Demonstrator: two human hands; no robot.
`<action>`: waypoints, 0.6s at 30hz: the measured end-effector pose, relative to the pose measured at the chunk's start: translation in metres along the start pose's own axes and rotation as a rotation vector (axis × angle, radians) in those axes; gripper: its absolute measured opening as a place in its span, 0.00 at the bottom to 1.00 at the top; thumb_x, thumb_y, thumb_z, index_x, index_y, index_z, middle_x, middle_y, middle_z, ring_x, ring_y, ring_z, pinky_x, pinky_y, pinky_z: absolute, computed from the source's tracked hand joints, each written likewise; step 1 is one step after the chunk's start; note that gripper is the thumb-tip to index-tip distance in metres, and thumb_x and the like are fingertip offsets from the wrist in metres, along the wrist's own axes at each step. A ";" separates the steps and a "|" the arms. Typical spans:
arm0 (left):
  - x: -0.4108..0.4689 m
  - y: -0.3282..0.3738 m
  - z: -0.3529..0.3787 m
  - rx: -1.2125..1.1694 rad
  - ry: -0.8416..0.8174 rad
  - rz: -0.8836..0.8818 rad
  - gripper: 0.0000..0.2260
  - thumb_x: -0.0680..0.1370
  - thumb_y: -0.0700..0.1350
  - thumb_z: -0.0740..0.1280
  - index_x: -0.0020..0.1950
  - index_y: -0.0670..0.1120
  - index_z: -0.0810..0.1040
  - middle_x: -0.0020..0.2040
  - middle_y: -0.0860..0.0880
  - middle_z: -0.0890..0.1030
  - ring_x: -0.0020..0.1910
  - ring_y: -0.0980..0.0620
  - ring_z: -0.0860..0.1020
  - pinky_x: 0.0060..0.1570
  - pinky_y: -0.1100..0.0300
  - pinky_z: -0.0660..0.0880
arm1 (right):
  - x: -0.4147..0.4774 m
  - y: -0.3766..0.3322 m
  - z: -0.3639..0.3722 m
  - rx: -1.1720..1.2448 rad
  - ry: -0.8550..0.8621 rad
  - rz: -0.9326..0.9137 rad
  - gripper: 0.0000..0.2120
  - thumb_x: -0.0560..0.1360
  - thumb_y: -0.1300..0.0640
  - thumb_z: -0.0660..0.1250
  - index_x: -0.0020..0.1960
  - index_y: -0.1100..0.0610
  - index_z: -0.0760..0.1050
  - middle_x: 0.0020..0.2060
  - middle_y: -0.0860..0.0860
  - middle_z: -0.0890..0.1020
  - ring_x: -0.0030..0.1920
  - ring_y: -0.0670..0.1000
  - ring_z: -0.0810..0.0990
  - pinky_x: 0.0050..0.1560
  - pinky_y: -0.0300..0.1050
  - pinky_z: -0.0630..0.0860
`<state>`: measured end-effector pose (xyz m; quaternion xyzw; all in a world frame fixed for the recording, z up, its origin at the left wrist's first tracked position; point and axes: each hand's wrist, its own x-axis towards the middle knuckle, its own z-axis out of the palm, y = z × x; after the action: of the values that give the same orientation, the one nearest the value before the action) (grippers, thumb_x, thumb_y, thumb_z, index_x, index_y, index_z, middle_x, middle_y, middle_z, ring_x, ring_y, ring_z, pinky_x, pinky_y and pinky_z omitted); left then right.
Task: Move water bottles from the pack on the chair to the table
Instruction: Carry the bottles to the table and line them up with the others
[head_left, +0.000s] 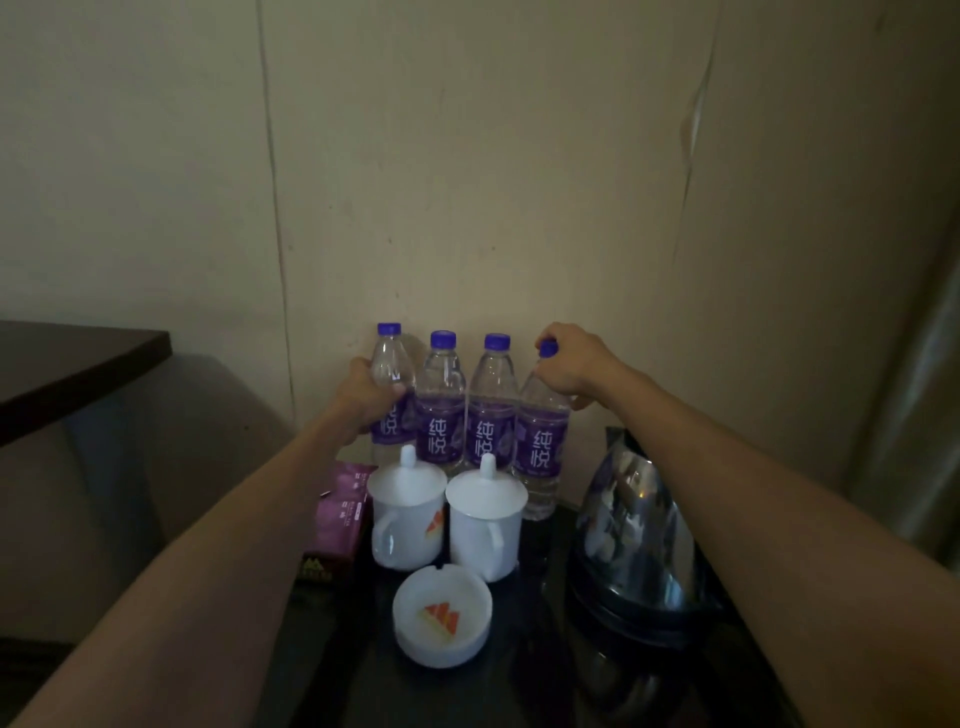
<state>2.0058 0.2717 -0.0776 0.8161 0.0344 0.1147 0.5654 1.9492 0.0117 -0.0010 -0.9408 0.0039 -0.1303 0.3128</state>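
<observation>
Several clear water bottles with purple labels and blue caps stand in a row against the wall at the back of a dark table (535, 670). My left hand (366, 397) is wrapped around the body of the leftmost bottle (390, 364). My right hand (574, 364) grips the rightmost bottle (543, 447) at its neck and cap. The two middle bottles (441, 410) (492, 410) stand untouched between them. The chair and the pack are out of view.
In front of the bottles sit two white lidded mugs (408, 512) (485, 525) and a white ashtray (441, 616). A shiny metal kettle (636, 535) stands at the right. A purple packet (343, 512) lies at the left. A dark shelf (78, 364) juts out at far left.
</observation>
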 end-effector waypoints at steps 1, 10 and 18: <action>0.000 -0.002 0.000 0.001 -0.006 0.014 0.27 0.78 0.44 0.72 0.72 0.43 0.62 0.63 0.41 0.75 0.56 0.42 0.80 0.49 0.45 0.82 | 0.000 0.002 0.000 -0.004 0.018 -0.008 0.18 0.78 0.59 0.67 0.68 0.54 0.74 0.65 0.60 0.75 0.56 0.65 0.80 0.45 0.57 0.85; -0.012 -0.006 -0.017 -0.023 -0.193 -0.050 0.30 0.76 0.44 0.74 0.75 0.49 0.66 0.64 0.46 0.78 0.58 0.47 0.78 0.45 0.51 0.76 | -0.005 0.009 0.004 0.047 0.031 -0.043 0.23 0.77 0.59 0.68 0.72 0.52 0.74 0.68 0.59 0.75 0.59 0.63 0.79 0.48 0.62 0.86; -0.020 -0.007 -0.022 0.004 -0.257 -0.063 0.34 0.74 0.43 0.76 0.75 0.50 0.62 0.68 0.48 0.75 0.65 0.45 0.74 0.58 0.45 0.73 | -0.007 0.009 0.003 0.089 0.001 -0.036 0.25 0.79 0.59 0.65 0.75 0.52 0.72 0.70 0.58 0.74 0.61 0.61 0.79 0.51 0.60 0.85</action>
<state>1.9820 0.2905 -0.0797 0.8236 -0.0122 -0.0086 0.5670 1.9440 0.0063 -0.0103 -0.9259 -0.0186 -0.1366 0.3518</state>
